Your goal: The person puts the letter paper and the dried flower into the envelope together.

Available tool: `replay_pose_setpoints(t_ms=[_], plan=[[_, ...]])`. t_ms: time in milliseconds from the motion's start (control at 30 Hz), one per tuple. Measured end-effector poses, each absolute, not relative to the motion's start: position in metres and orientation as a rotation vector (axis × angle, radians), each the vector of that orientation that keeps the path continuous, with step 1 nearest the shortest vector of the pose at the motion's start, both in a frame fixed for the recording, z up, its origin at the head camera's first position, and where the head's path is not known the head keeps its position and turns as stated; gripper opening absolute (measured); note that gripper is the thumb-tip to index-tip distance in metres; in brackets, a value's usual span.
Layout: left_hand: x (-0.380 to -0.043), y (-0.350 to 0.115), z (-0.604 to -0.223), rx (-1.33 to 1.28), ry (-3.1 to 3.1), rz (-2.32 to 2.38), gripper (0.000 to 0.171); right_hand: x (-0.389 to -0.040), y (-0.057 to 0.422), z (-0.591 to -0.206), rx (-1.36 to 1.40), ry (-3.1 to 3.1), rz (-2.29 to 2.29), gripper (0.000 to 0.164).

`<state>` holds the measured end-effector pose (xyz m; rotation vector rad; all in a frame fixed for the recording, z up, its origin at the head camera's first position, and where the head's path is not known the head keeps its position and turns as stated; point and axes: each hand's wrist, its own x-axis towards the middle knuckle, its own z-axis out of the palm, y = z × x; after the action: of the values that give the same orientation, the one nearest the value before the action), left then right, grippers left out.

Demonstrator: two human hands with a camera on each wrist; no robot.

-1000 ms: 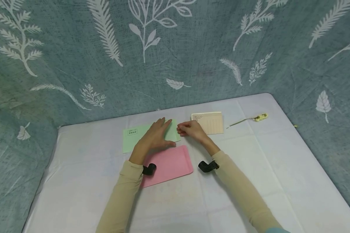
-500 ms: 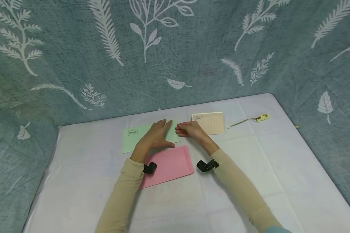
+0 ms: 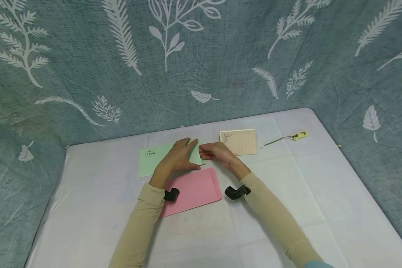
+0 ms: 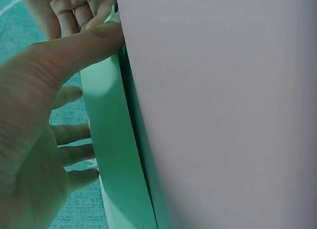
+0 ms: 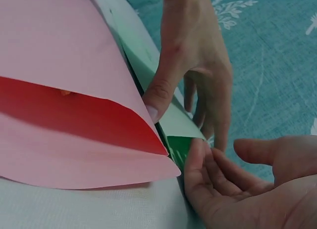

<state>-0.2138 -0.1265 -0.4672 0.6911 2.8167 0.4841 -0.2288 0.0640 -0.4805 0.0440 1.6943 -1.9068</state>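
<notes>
A green envelope (image 3: 162, 152) with a small printed box lies at the back of the table. My left hand (image 3: 178, 156) is spread over its right part, thumb on the near edge and fingers toward the far side. At the envelope's right end, my right hand (image 3: 217, 152) has its fingertips touching the mouth, where dark green inside (image 5: 179, 149) shows. The right thumb stands apart from those bent fingers in the right wrist view. Directly in front lies a pink envelope (image 3: 195, 191), partly under my left wrist; its red inside (image 5: 84, 113) shows in the right wrist view.
A beige lined card stack (image 3: 241, 143) lies behind and right of my right hand. Farther right is a dried yellow flower (image 3: 299, 135) on a thin stem. A patterned cloth (image 3: 201, 67) rises behind the white table (image 3: 271, 219).
My right hand has moved slightly left and its fingers have come to the green envelope's mouth. The green envelope has shifted a little left. The left hand stays nearly still.
</notes>
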Motion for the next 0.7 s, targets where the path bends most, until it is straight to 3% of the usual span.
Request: replay_pose_setpoints(t_ms=[700], plan=[[-0.208, -0.125, -0.469, 0.789, 2.93, 0.509, 0.086, -0.22, 0.076, -0.479, -0.127, 1.739, -1.904, 0.037]])
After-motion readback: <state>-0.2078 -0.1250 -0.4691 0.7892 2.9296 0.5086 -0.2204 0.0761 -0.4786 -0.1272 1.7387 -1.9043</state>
